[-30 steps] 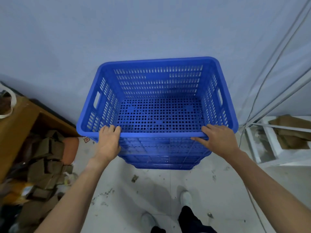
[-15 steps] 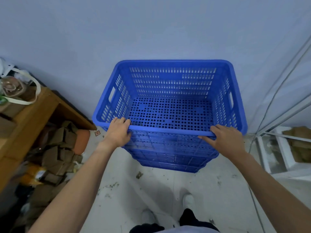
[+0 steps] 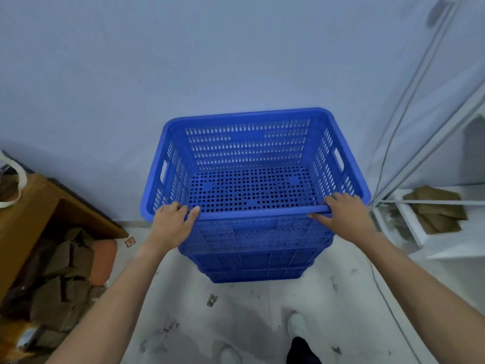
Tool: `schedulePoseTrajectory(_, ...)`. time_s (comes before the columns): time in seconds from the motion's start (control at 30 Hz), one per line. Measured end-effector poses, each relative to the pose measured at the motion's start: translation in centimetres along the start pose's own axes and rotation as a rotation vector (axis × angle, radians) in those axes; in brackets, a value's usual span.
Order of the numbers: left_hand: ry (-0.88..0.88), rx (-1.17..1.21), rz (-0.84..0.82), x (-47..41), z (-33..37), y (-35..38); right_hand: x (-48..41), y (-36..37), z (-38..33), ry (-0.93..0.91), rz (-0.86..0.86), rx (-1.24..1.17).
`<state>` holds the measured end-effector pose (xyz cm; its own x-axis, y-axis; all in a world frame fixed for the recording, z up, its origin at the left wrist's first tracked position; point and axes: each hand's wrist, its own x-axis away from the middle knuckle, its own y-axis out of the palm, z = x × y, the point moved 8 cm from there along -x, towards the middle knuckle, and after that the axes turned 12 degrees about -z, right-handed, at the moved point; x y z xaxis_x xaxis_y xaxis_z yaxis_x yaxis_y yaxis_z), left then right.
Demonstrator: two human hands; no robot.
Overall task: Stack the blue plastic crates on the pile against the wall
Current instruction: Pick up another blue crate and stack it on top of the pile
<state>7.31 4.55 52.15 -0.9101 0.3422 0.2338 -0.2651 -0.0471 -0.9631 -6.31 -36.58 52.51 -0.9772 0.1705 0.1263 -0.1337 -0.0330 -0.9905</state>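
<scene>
Both arms reach forward. Left hand [image 3: 172, 222] and right hand [image 3: 341, 215] clamp the near rim of the top blue crate [image 3: 252, 164], fingers curled over it. Crate sits nested on the pile [image 3: 252, 261] by the wall [image 3: 183, 61].

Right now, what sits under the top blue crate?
Under the top blue crate, more blue crates are nested in a pile on the floor. Only their front walls show; their insides are covered.

left hand [image 3: 172, 223]: palm down, fingers curled closed | right hand [image 3: 342, 214]: same, clamped | both arms extended forward
</scene>
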Motion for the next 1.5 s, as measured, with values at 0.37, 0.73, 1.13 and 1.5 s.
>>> schedulePoseTrajectory(0.37,-0.261,0.124,0.062,-3.1,-7.4,-3.0,-2.6,-3.2,3.1,0.228,0.105,-0.346)
schedulePoseTrajectory(0.73,-0.445,0.316,0.028,-7.8,-10.8,-2.2,-11.1,0.6,10.4,0.434,-0.100,-0.415)
schedulePoseTrajectory(1.13,-0.416,0.223,0.086,-7.8,-9.4,-3.6,-12.3,0.4,10.4,0.397,-0.120,-0.306)
schedulePoseTrajectory(1.5,-0.319,-0.057,0.173,-5.9,-6.1,-2.9,-12.0,0.6,10.8,0.374,-0.104,-0.346)
